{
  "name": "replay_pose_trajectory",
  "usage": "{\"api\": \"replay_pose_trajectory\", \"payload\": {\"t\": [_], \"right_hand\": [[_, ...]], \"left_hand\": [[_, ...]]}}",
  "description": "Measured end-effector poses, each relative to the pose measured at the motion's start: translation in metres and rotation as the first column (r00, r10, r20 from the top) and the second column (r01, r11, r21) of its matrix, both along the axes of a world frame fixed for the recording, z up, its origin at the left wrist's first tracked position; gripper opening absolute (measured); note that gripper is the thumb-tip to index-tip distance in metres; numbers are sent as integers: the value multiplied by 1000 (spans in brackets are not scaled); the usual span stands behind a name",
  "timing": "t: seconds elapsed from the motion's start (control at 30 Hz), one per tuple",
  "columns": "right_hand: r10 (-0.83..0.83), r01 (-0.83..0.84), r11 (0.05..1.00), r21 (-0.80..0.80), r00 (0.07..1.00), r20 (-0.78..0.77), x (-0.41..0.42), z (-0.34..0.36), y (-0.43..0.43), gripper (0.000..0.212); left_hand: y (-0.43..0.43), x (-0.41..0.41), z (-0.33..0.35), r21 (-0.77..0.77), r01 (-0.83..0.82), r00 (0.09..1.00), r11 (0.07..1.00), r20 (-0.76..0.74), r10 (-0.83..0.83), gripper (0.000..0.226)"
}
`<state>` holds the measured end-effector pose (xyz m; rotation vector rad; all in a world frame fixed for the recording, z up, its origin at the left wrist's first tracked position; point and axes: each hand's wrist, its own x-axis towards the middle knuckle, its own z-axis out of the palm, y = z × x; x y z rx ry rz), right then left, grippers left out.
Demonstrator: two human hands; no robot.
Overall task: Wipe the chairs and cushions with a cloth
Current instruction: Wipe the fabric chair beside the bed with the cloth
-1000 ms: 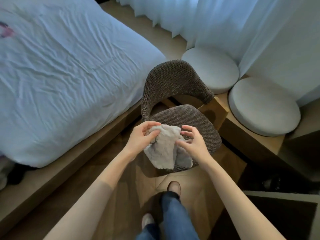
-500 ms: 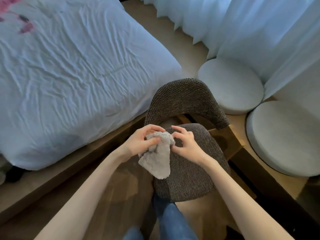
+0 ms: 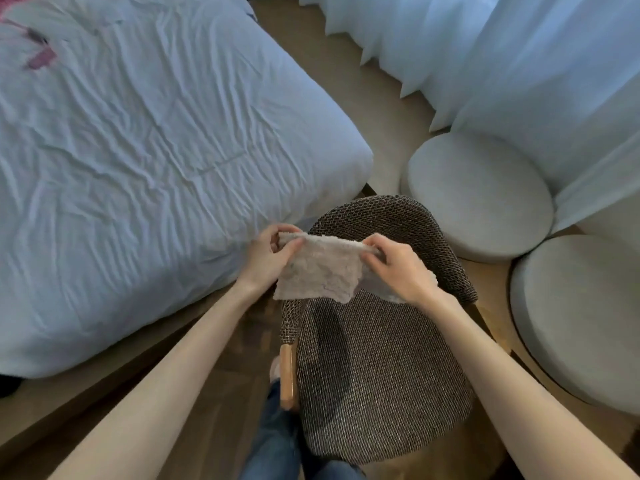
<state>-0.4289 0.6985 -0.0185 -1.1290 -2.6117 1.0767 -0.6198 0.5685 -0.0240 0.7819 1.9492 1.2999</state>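
Note:
A pale fluffy cloth (image 3: 320,268) hangs spread between my two hands above the chair's backrest. My left hand (image 3: 268,258) pinches its upper left corner and my right hand (image 3: 398,268) pinches its upper right edge. Below stands a brown woven chair (image 3: 374,372) with a curved backrest and a light wooden leg showing at its left. Two round pale cushions lie to the right on a wooden platform: one farther back (image 3: 478,195), the other nearer (image 3: 581,317).
A bed with a wrinkled white sheet (image 3: 145,150) fills the left, on a wooden frame (image 3: 86,386). White curtains (image 3: 519,64) hang at the back right, touching the cushions. My jeans-clad leg (image 3: 273,434) stands beside the chair.
I have stepped closer, so the chair now sits right below me. The bunched cloth has been pulled open and lifted, stretched flat between both hands.

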Motion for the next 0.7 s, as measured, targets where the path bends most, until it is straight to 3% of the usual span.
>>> {"api": "replay_pose_trajectory", "payload": {"t": [0.1,0.17,0.23,0.27,0.3,0.37,0.4,0.47,0.53,0.6,0.7], "right_hand": [[-136,111,975,195,983,122,-21,0,29,23],[-280,231,945,231,937,211,-29,-1,47,33],[-368,353,930,105,898,240,-35,-4,59,38],[-419,435,900,-41,885,202,-37,-6,63,37],[-495,516,819,-252,856,146,-41,-6,66,33],[-658,501,471,-726,747,88,-45,-5,67,24],[-720,414,296,-861,689,84,-45,-5,65,23],[-792,262,109,-959,606,76,-42,-6,61,28],[-807,204,107,-973,589,35,-38,-8,56,44],[-758,265,246,-932,653,-14,-36,-8,53,49],[-735,455,470,-756,676,-50,-31,-9,59,29]], "left_hand": [[40,-19,-2,46,-42,999,998,15,41,11],[61,-29,-2,71,-13,1000,997,26,11,11],[73,-33,-2,94,62,994,994,87,-70,12],[77,-32,-4,98,121,986,988,105,-131,14],[79,-31,-8,99,193,974,976,98,-202,16],[80,-25,-19,82,342,935,936,66,-347,18],[80,-20,-24,75,403,911,912,62,-408,16],[81,-9,-34,68,478,872,876,84,-482,14],[84,0,-39,58,518,848,854,101,-521,21],[89,6,-39,52,569,813,820,116,-571,31],[96,8,-36,95,626,747,774,210,-631,38]]}}
